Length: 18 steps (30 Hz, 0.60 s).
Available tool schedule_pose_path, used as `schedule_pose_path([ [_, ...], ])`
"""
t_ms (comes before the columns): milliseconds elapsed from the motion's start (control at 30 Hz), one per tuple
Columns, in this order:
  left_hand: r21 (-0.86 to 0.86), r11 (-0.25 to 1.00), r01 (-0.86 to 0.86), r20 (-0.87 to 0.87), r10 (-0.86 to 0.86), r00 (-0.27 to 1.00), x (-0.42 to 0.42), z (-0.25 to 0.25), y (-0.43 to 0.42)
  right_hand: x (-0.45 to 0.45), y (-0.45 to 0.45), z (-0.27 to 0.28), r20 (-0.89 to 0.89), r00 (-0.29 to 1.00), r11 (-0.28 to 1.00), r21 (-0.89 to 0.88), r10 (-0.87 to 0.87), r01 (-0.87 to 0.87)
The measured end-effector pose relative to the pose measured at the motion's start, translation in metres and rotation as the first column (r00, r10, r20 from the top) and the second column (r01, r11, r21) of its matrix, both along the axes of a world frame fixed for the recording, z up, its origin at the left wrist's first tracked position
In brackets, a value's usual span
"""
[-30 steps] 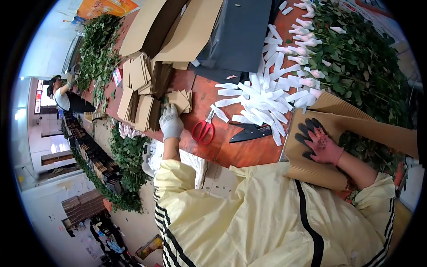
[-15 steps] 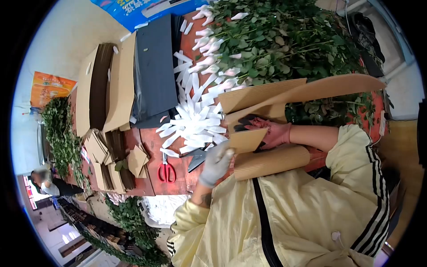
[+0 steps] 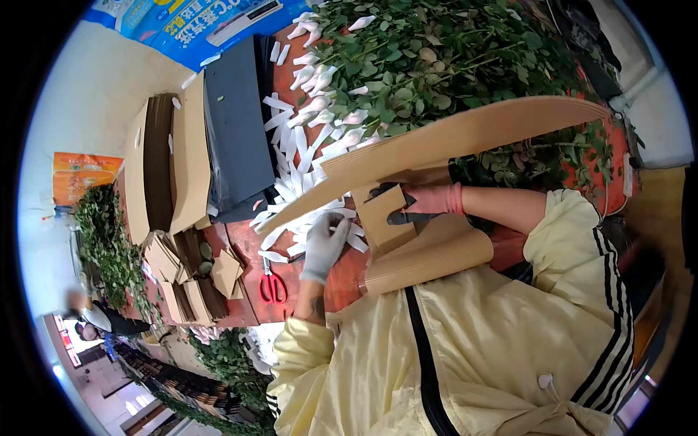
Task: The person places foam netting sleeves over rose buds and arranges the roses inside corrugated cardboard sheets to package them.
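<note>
My right hand [image 3: 425, 203], in a pink glove with dark fingertips, grips a small folded cardboard piece [image 3: 385, 219] in the middle of the view. The piece stands inside a large corrugated cardboard sheet [image 3: 443, 149], whose near flap [image 3: 429, 258] curls beside my body. The sheet's far flap spreads out to both sides. Left of it, my left hand [image 3: 325, 245] in a pale grey glove is over the pile of white foam sleeves [image 3: 291, 178]. Its fingers are curled together; whatever is between them cannot be made out.
Red scissors [image 3: 273, 287] lie left of my left hand. Roses with white-sleeved heads [image 3: 436, 65] cover the far table. Cardboard stacks [image 3: 161, 163], a dark board [image 3: 236, 123] and small cardboard pieces [image 3: 167, 258] are on the left. Another person [image 3: 105, 316] is at far left.
My left hand has left the small cardboard piece and moved left to the white sleeves. The large sheet's far flap has swung outward over the sleeves. My right hand keeps its hold.
</note>
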<state>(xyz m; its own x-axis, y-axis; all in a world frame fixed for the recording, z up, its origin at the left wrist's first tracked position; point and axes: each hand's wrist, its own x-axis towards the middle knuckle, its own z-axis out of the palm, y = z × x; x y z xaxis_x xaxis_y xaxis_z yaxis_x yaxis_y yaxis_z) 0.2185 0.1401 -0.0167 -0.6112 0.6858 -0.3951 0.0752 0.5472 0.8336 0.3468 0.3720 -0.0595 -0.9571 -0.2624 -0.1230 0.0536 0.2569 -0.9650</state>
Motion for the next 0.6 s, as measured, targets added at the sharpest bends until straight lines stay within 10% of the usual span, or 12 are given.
schedule_pose_path([
  [133, -0.193, 0.977, 0.096, -0.400, -0.167, 0.901, 0.008, -0.032, 0.026, -0.005, 0.001, 0.032, 0.077, 0.997, 1.000, 0.009, -0.015, 0.015],
  [200, -0.223, 0.967, 0.120, -0.306, -0.186, 0.934, 0.001, -0.047, 0.024, -0.004, 0.010, 0.033, -0.073, 0.995, 0.980, 0.178, -0.073, 0.085],
  [233, -0.246, 0.960, 0.137, -0.215, -0.191, 0.958, 0.002, -0.043, 0.028, -0.001, 0.015, 0.035, 0.286, 0.949, 0.991, 0.011, -0.130, 0.133],
  [300, -0.222, 0.971, 0.092, -0.194, -0.136, 0.972, 0.006, -0.034, 0.030, 0.013, 0.017, 0.044, 0.429, 0.849, 0.940, 0.003, -0.309, 0.340],
  [600, -0.180, 0.978, 0.104, -0.057, -0.116, 0.992, 0.002, -0.043, 0.028, 0.019, 0.004, 0.041, 0.422, 0.878, 0.797, -0.439, -0.226, 0.416],
])
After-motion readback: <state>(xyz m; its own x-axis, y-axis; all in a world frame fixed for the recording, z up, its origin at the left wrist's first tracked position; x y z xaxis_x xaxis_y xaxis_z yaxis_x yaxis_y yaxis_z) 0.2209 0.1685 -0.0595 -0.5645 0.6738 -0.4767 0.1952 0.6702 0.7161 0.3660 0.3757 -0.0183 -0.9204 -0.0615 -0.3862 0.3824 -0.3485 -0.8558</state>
